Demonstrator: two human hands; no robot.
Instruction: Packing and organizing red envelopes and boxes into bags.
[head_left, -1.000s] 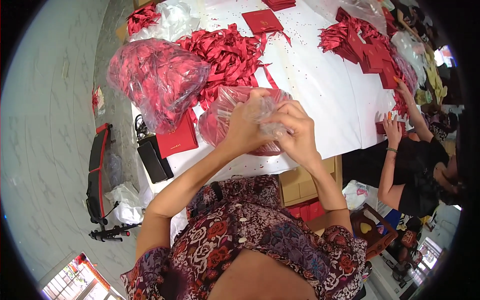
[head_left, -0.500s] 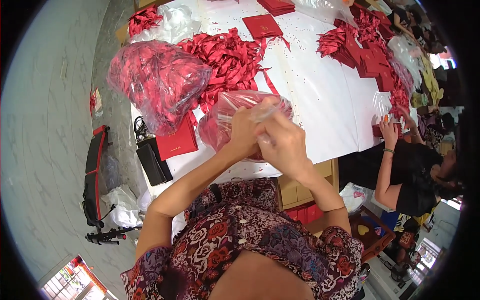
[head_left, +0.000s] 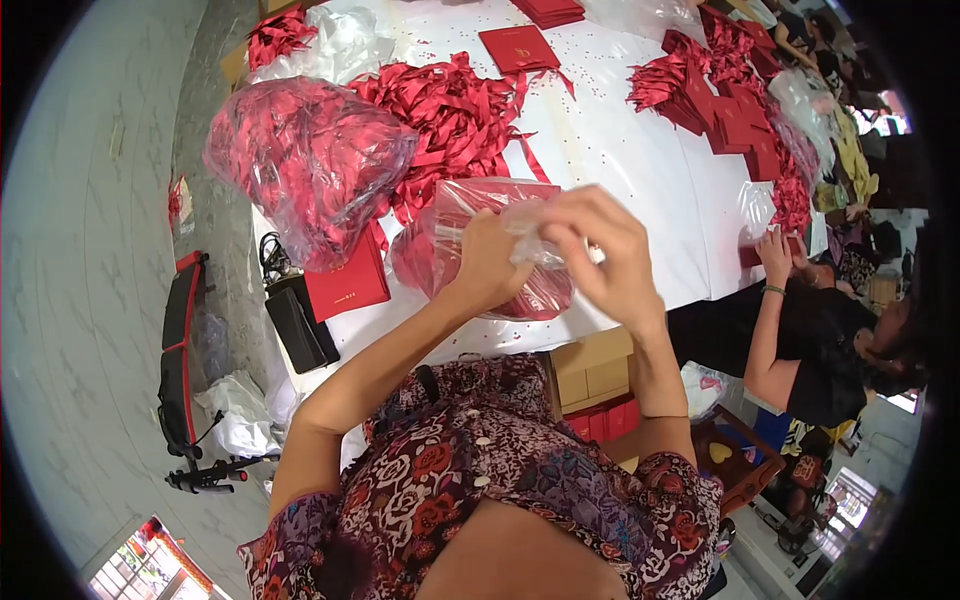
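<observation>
A clear plastic bag (head_left: pixel 535 300) with red folders or cards inside lies on the table in front of me. My left hand (head_left: pixel 490 258) is closed round the gathered neck of the bag. At the bag's bunched, twisted end is my right hand (head_left: pixel 612 250), its fingers curled with the thumb against the plastic; they are slightly blurred. Left of the bag lies a red folder (head_left: pixel 348 288). A larger clear bag full of red ribbon items (head_left: pixel 308 165) rests just beyond it.
Loose red ribbons (head_left: pixel 450 115) spread behind the bag, with another red folder (head_left: pixel 518 50) farther back. A black case (head_left: pixel 302 325) lies at the table's left edge. Cardboard boxes (head_left: pixel 590 370) stand below the front edge. At the right, another person's hand (head_left: pixel 775 255) works near piled red folders (head_left: pixel 735 120).
My right hand has moved right and turned, away from my left hand. The left hand keeps its hold on the bag's neck. The view has shifted slightly.
</observation>
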